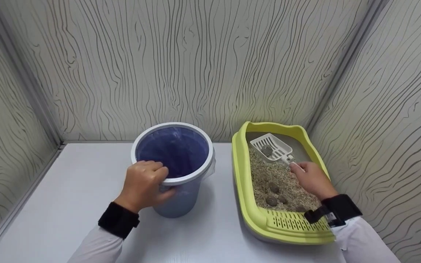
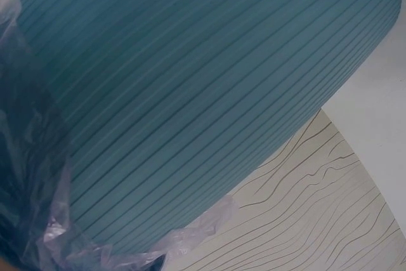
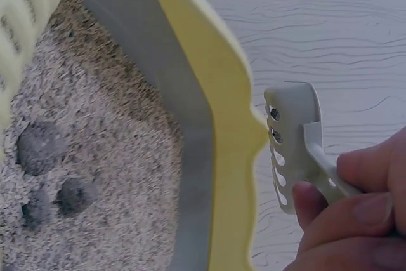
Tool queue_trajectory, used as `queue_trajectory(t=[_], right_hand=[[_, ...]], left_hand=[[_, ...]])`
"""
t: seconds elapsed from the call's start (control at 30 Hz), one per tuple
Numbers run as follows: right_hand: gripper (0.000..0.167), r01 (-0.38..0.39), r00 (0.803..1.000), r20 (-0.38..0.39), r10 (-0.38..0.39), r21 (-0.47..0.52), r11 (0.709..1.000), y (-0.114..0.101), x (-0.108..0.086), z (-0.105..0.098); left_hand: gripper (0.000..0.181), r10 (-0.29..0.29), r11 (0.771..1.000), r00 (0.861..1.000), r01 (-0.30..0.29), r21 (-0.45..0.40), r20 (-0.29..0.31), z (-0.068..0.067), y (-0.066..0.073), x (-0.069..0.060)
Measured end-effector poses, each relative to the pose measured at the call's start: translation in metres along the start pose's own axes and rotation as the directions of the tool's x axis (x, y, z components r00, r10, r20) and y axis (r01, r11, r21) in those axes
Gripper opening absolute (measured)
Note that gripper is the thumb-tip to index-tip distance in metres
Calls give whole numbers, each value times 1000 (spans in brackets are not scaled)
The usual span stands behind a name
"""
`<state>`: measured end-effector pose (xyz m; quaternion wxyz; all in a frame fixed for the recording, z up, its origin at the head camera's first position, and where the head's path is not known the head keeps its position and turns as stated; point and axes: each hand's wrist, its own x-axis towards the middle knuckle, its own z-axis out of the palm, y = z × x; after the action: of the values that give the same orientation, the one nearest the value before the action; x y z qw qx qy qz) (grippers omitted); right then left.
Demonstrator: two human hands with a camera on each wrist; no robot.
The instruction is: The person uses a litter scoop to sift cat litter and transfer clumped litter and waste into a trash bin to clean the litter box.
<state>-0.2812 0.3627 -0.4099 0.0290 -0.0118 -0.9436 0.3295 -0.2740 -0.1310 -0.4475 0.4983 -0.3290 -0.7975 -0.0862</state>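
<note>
Gripping bucket rim [image 1: 186, 178] and scoop [image 1: 278, 144], hands [image 1: 144, 186] [image 1: 313, 179] apart.

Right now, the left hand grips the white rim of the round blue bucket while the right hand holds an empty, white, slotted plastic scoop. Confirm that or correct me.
Not empty: in the head view, the white, slotted plastic scoop in the right hand carries a grey clump. The left hand does grip the white rim of the bucket.

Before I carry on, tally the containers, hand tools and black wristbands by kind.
White-rimmed round blue plastic bucket: 1
Yellow-green plastic litter tray: 1
White slotted plastic scoop: 1
Black wristbands: 2
Total: 5
</note>
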Motion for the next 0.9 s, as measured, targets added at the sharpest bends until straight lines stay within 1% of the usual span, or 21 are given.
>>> queue_trajectory(t=[0.1, 0.23, 0.4, 0.5, 0.67, 0.8, 0.9], right_hand=[[51, 19, 1000, 5, -19, 5, 1000, -15, -2, -5], [45, 51, 999, 8, -51, 30, 998, -40, -5, -11], [37, 135, 991, 13, -136, 64, 989, -77, -4, -14], [35, 190, 981, 24, -193, 98, 977, -101, -5, -13], [33, 271, 960, 50, -277, 104, 957, -138, -5, -5], [30, 322, 940, 87, -331, 101, 941, -160, -2, 5], [28, 370, 922, 90, -376, 76, 926, -171, 2, 12]], left_hand=[[55, 0, 1000, 1000, 0, 2, 8, 0, 0, -1], [55, 0, 1000, 1000, 0, 0, 6, 0, 0, 0], [54, -1, 1000, 1000, 1, -7, -3, 0, 0, 0], [55, -3, 1000, 1000, 3, -12, -8, 0, 0, 1], [55, -5, 1000, 1000, 5, -20, -4, 2, 0, 0], [54, -3, 1000, 1000, 3, -19, -9, 2, -1, 0], [53, -4, 1000, 1000, 4, -16, -12, 1, -1, 0]])
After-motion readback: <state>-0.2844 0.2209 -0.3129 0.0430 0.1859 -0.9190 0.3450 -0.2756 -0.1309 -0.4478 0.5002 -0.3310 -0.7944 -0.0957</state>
